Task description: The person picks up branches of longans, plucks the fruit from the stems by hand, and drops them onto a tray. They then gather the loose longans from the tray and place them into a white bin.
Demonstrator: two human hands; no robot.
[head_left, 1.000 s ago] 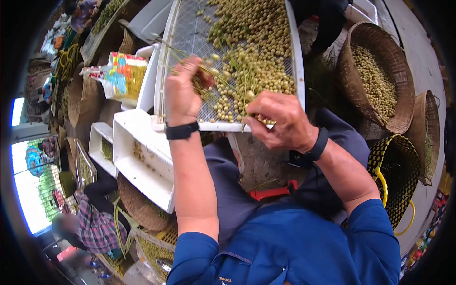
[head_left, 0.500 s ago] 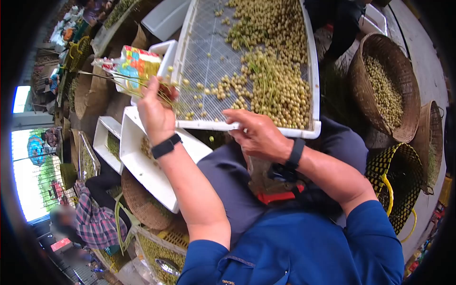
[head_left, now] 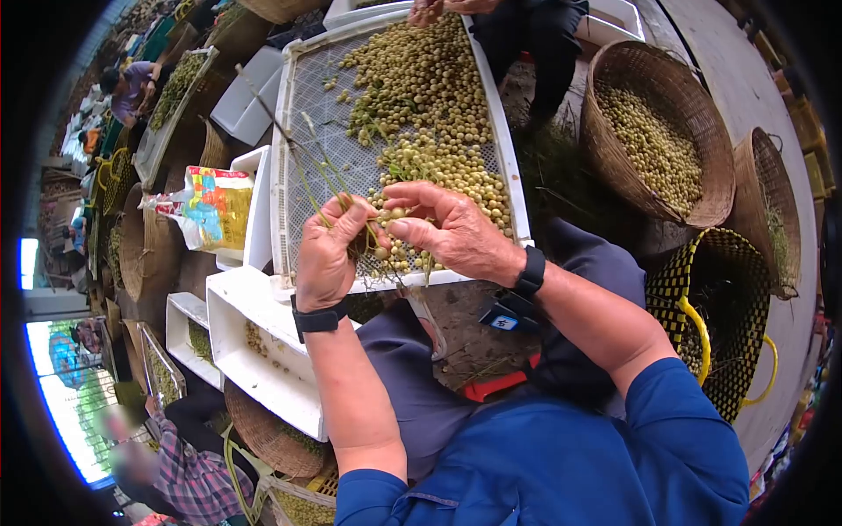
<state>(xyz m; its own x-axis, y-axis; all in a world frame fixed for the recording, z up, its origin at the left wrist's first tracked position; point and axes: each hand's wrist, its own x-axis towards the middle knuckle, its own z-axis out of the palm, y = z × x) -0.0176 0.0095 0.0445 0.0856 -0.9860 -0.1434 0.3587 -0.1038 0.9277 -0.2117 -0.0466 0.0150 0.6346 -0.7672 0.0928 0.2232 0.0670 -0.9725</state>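
Note:
A bunch of thin green stems with small round yellow-green fruits is gripped in my left hand, over the near edge of a white mesh tray. My right hand is beside it, thumb and fingers closing around a fruit on the bunch. Many loose round fruits cover the middle and right of the tray, with a few green sprigs lying among them. Both hands wear dark wristbands.
White foam boxes stand at the left, near a colourful bag. Wicker baskets and a black-yellow woven basket are at the right. Another person's hands are at the tray's far end. More people sit at the left.
My right hand has come up to my left hand and meets the bunch. The view has shifted, bringing another person's hands into sight beyond the tray.

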